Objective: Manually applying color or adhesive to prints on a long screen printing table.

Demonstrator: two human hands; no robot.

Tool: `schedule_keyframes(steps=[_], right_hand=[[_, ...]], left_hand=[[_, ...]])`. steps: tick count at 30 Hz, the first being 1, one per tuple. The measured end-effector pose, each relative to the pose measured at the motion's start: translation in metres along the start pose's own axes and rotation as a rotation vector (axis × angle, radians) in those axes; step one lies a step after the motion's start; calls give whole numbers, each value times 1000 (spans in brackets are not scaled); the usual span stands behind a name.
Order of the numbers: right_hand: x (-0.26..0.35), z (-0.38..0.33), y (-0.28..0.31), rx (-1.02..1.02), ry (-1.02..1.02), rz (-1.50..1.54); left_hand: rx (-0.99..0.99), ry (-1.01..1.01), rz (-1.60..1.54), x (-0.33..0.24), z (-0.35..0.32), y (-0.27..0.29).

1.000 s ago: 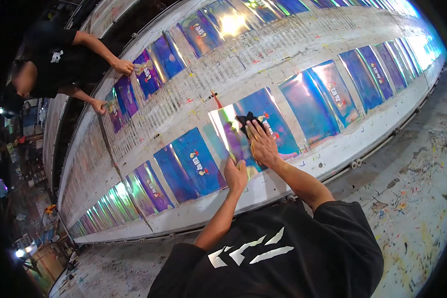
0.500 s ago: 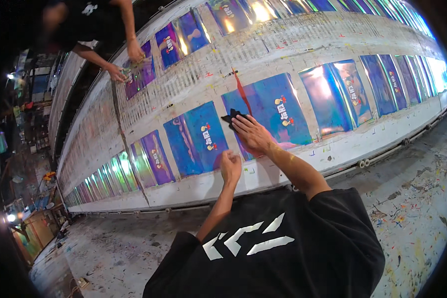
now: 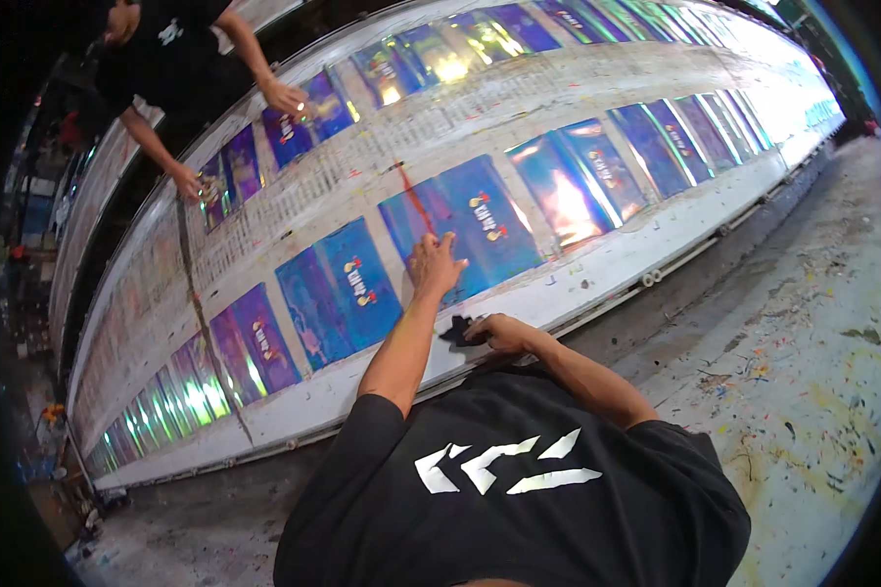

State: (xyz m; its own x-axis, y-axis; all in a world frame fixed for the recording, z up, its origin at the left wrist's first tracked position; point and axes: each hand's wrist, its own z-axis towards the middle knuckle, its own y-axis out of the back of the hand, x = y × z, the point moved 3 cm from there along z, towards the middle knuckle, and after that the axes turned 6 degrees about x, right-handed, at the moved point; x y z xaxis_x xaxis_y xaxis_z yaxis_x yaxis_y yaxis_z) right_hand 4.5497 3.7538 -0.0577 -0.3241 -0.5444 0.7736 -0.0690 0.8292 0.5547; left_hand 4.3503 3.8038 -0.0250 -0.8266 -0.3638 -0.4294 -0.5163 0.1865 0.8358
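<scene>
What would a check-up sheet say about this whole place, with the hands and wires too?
Surface: long pale table, stained and marked.
Job's things: two rows of iridescent printed sheets; crumpled black cloth.
Clutter: nothing seen on the table besides these.
Grip: left hand at a near-row sheet, contact unclear; right hand holding the cloth near the table's edge.
Cables: nothing seen.
Surroundings: co-worker across the table, by the far row; colour-speckled floor.

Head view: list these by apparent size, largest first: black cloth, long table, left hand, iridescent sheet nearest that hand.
Long table
Iridescent sheet
Left hand
Black cloth, visible part only
</scene>
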Motion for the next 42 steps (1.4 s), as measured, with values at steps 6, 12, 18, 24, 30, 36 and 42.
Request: schedule_keyframes(steps=[6, 12, 18, 24, 30, 36, 42], right_hand=[[-47, -130, 145, -507, -321, 938], [-193, -194, 260, -1231, -377, 630], [-237, -140, 267, -764, -388, -526], [-229, -120, 282, -683, -247, -424], [-222, -80, 291, -631, -158, -316], [-205, -45, 296, -627, -80, -395], [-184, -87, 222, -437, 219, -206]], left_hand=[[-99, 155, 177, -35, -6, -19], [-128, 28, -601, -145, 50, -99], [-485, 732, -387, -251, 92, -124], [-221, 589, -625, -272, 102, -71], [-308, 134, -450, -297, 67, -73], [-292, 473, -534, -279, 49, -99], [-624, 435, -565, -249, 44, -86]])
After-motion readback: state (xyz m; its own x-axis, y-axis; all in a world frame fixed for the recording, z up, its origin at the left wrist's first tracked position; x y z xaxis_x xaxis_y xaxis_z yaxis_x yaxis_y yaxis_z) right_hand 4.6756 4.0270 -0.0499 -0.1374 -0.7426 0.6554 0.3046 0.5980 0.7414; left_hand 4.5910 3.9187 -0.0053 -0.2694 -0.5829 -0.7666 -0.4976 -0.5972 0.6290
